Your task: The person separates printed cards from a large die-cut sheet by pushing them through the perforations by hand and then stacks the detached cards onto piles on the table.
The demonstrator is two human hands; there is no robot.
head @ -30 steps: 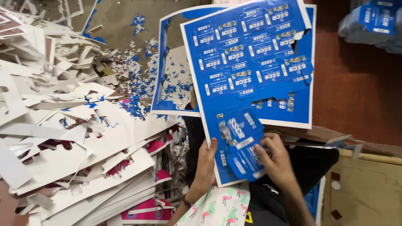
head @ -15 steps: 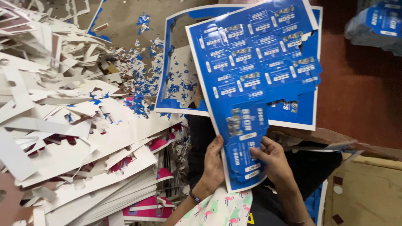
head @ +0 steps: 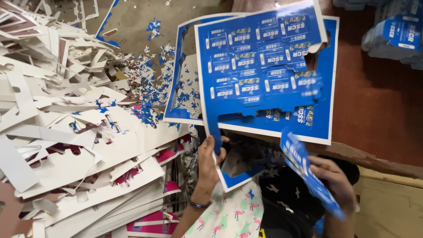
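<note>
Head camera looks down on a left hand (head: pixel 210 156) whose fingers and thumb are pinched on the lower left edge of a blue printed die-cut sheet (head: pixel 260 66), gripping the narrow border strip so the sheet stands up and tilts away from the body, its printed face toward the viewer. A ragged hole gapes in the sheet's lower part, close to that grip. The right hand (head: pixel 332 176) is closed around a separated blue carton blank (head: pixel 304 169), held clear of the sheet and angled down to the right, well apart from the left hand. Behind the held sheet lies another blue sheet (head: pixel 324 119) of the same kind, flat, with a white margin along its lower edge. To the left of it small blue paper scraps (head: pixel 152 88) are scattered over the floor, and farther left a big heap of white cardboard offcuts (head: pixel 66 132) spreads out, some with pink faces showing. At the top right a stack of blue blanks (head: pixel 394 35) sits on the dark red floor (head: pixel 379 110).
</note>
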